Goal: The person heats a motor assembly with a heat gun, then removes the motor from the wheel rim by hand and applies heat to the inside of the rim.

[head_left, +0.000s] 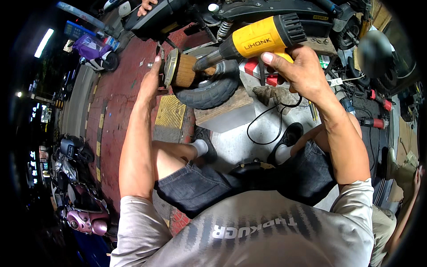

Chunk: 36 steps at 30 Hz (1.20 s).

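In my right hand (304, 73) is a yellow and black heat gun (255, 38), gripped by its handle. Its metal nozzle points left, close to or touching a round part with a brown ribbed drum and a metal rim (184, 71), which looks like a motor stator. My left hand (153, 75) is closed on the left side of that part, thumb up; its other fingers are mostly hidden. Just below the part, a small black knobbly tyre (207, 95) lies on a wood-topped block (229, 107).
A black cord (267, 142) loops from the heat gun. A scooter frame with a coil spring (224, 30) stands ahead, another person's hand (147, 6) at its far left. Power tools (373, 122) and cables lie at right. Parked motorbikes (86, 213) line the left. Another person sits at far right.
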Available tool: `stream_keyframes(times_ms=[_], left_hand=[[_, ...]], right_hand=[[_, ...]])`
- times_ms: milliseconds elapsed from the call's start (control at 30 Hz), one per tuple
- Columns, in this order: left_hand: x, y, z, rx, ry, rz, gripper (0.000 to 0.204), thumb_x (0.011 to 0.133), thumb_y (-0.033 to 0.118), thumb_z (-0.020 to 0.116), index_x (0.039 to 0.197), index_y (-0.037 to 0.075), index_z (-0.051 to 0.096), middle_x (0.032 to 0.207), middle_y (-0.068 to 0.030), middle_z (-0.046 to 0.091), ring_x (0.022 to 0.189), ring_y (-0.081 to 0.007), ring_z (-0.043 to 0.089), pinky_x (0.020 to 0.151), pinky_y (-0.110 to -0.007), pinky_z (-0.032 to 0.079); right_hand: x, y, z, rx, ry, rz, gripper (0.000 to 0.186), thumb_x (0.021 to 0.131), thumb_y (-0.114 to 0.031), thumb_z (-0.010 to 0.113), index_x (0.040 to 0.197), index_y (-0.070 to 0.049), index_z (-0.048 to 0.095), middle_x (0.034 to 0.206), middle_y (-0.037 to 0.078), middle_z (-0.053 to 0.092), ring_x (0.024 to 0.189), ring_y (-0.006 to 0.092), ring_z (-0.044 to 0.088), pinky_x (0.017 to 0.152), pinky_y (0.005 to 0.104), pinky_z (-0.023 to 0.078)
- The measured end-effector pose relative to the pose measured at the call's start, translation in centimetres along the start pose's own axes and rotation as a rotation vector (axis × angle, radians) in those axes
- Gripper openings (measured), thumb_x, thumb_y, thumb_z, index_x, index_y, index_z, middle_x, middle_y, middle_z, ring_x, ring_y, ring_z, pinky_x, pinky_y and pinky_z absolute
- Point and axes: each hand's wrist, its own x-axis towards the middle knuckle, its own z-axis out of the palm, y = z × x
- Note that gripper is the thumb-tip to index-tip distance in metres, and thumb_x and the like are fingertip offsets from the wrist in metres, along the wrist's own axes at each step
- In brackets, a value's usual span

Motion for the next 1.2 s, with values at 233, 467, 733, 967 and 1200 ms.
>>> stream_keyframes(times_ms=[233, 467, 733, 967, 1200], left_hand=[[-0.2, 0.1, 0.3, -0.012, -0.034, 0.004, 0.086, 0.099, 0.079, 0.043, 0.139, 0.007, 0.065, 0.122, -0.0166, 0.067, 0.11, -0.0312, 0.061, 0.096, -0.051, 0.051], [-0.1, -0.1, 0.0, -0.009, -0.041, 0.0, 0.087, 0.099, 0.078, 0.044, 0.142, 0.005, 0.062, 0.123, -0.0173, 0.067, 0.109, -0.031, 0.063, 0.096, -0.05, 0.052], [0.6, -0.7, -0.5, -0.032, -0.082, -0.029, 0.088, 0.099, 0.078, 0.045, 0.145, 0.004, 0.058, 0.132, -0.0224, 0.066, 0.116, -0.0327, 0.063, 0.102, -0.056, 0.047], [0.7, 0.1, -0.8, -0.07, -0.122, 0.023, 0.079, 0.1, 0.073, 0.049, 0.134, 0.002, 0.063, 0.123, -0.0154, 0.07, 0.114, -0.0265, 0.065, 0.099, -0.049, 0.047], [0.7, 0.6, -1.7, -0.066, 0.094, 0.071, 0.079, 0.099, 0.069, 0.056, 0.131, -0.003, 0.066, 0.124, -0.0157, 0.07, 0.114, -0.027, 0.065, 0.097, -0.046, 0.051]], right_hand=[[1.7, 1.6, -0.3, -0.041, 0.1, 0.049, 0.047, 0.094, -0.044, 0.078, 0.105, 0.001, 0.078, 0.068, 0.001, 0.066, 0.061, 0.0067, 0.058, 0.058, 0.0281, 0.047], [-0.3, -0.4, 0.2, -0.1, 0.017, -0.007, 0.039, 0.094, -0.037, 0.079, 0.116, -0.005, 0.078, 0.085, 0.005, 0.076, 0.076, 0.0125, 0.069, 0.073, 0.0318, 0.055], [0.2, 1.1, 0.6, -0.021, 0.002, -0.192, 0.037, 0.091, -0.028, 0.082, 0.118, -0.002, 0.076, 0.1, 0.011, 0.08, 0.092, 0.0192, 0.075, 0.088, 0.0346, 0.057], [3.1, 1.0, -0.8, 0.079, 0.021, -0.072, 0.042, 0.093, -0.038, 0.08, 0.112, -0.001, 0.077, 0.071, -0.003, 0.063, 0.058, 0.0045, 0.05, 0.053, 0.0237, 0.039], [8.2, 3.3, -1.0, 0.189, -0.075, 0.052, 0.048, 0.095, -0.043, 0.077, 0.113, 0.001, 0.075, 0.069, -0.002, 0.06, 0.053, 0.0032, 0.046, 0.045, 0.0214, 0.031]])
